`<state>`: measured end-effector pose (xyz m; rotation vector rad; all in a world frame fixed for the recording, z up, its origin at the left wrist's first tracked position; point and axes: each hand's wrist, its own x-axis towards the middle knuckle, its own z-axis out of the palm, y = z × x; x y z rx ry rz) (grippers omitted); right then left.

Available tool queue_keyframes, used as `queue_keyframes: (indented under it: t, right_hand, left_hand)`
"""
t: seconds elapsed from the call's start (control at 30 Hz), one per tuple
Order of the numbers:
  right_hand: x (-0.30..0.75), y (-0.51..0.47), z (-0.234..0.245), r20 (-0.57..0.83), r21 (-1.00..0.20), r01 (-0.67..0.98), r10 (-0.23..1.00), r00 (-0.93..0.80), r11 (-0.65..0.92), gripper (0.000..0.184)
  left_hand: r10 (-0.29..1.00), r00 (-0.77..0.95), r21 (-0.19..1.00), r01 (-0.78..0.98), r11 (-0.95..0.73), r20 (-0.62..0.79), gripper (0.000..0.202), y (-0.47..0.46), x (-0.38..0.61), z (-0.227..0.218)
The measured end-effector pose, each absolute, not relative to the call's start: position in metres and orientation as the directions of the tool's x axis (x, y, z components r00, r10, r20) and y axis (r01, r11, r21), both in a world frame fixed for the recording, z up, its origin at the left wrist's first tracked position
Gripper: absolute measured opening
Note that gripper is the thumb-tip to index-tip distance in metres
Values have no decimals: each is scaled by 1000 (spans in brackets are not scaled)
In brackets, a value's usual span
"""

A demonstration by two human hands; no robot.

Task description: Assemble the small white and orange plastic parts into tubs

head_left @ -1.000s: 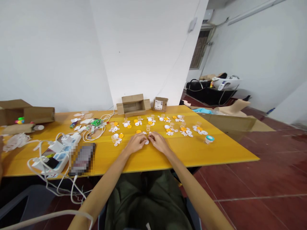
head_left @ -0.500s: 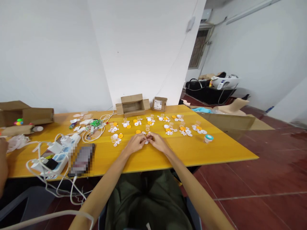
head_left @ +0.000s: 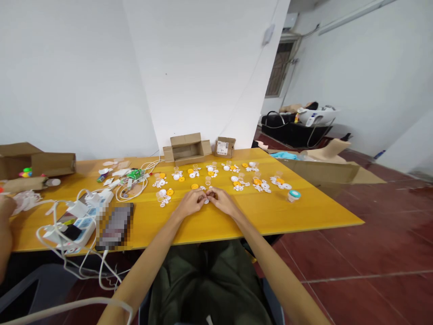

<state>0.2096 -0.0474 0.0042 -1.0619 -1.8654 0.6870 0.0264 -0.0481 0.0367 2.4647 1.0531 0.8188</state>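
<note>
Left hand (head_left: 191, 202) and right hand (head_left: 221, 201) meet fingertip to fingertip at mid-frame, pinching what seems a small white part (head_left: 206, 199) over the yellow table (head_left: 304, 212), where a slipped grip could flick it among the white and orange pieces (head_left: 237, 183) just above

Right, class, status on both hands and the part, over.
Left hand and right hand pinching small white part. Low over table. Orange and white pieces just beyond.

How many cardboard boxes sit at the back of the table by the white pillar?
2: an open box in front of the pillar, and a small labelled box just right of it.
</note>
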Motion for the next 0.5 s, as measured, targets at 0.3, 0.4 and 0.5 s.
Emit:
queue_keyframes:
  t: [0.3, 0.4, 0.5]
  right_hand:
    - [209, -48, 5, 404, -771, 420, 877, -259, 479, 8]
    - [209, -47, 3, 408, -771, 420, 878, -252, 479, 9]
    - [210, -46, 2, 411, -772, 416, 877, -250, 481, 9]
  left_hand:
    - [730, 571, 513, 527, -677, 376, 16, -49, 26, 37]
    - [722, 573, 511, 519, -686, 387, 15, -49, 26, 37]
    - [721, 572, 512, 516, -687, 392, 15, -49, 26, 36]
